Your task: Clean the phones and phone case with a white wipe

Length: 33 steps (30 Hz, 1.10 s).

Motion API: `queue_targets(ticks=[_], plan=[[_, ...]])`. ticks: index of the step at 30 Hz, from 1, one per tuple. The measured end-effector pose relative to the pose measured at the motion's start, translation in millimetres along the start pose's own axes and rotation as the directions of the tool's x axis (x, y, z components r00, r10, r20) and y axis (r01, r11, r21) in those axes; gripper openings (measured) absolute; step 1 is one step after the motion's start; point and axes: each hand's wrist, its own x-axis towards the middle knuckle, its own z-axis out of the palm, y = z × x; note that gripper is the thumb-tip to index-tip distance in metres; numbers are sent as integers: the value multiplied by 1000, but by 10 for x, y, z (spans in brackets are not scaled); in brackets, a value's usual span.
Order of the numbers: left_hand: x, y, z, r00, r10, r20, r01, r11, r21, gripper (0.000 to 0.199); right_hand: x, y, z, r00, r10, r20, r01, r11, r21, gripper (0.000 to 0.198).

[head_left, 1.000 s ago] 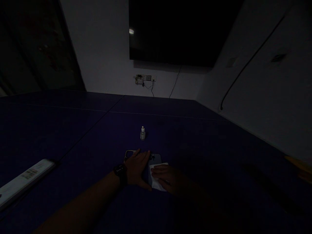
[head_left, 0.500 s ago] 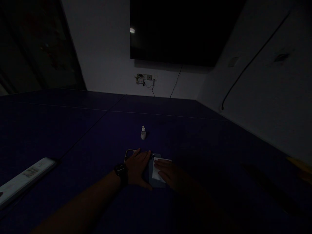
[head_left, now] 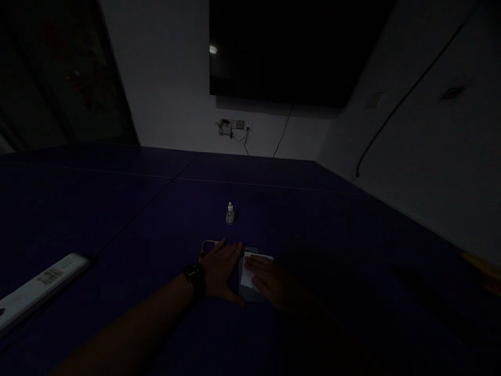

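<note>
The room is very dim. My left hand (head_left: pixel 220 270), with a dark watch on the wrist, lies flat on the dark blue table (head_left: pixel 117 219) and steadies a phone (head_left: pixel 246 295) that lies flat, its near corner showing. A second phone (head_left: pixel 207 244) peeks out from under my left fingers. My right hand (head_left: pixel 274 284) presses a white cloth (head_left: pixel 249 271) onto the phone's surface. A small white dropper bottle (head_left: pixel 230 214) stands upright a short way beyond both hands.
A long white flat object (head_left: pixel 37 287) lies at the table's left edge. A dark screen (head_left: pixel 289 49) hangs on the far wall above a socket strip (head_left: pixel 233 125) with cables. A wall runs along the table's right side.
My right hand has slid the white cloth away from me along the phone, then slightly to the left. My left hand has stayed in place.
</note>
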Motion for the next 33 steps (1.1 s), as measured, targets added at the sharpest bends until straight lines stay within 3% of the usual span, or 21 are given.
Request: queue_targets(ticks=[5,8,11,14,17,21,26,29,33], plan=[[-4,43,-71,1000,-11,23,11,1000,-17,137,6,-75,-46,988,-138,65,133,989,65,41],[7,30,-58,1000,-8,26,9,1000,-20,141,-41,-2,-75,996,-83,38,82,996,30,37],[12,21,-46,1000,-5,16,5,1000,-24,143,-40,29,-20,999,-33,-4,32,999,-23,48],[3,35,-66,1000,-13,20,14,1000,-23,139,7,-40,47,995,-102,21,102,995,-12,64],[-9,50,-87,999,-18,26,19,999,-27,137,8,-65,24,985,-154,76,151,988,37,54],[-14,46,-84,1000,-14,27,15,999,-33,141,-82,121,-52,999,-52,12,52,999,18,38],[-13,43,-88,1000,-11,23,12,999,-32,140,-27,278,37,993,87,-85,-93,994,-63,48],[-12,48,-98,1000,-16,21,17,999,-39,141,65,247,94,991,94,-99,-102,991,-82,54],[-7,51,-102,1000,-12,18,12,999,-45,140,68,280,59,993,67,-94,-74,995,-69,46]])
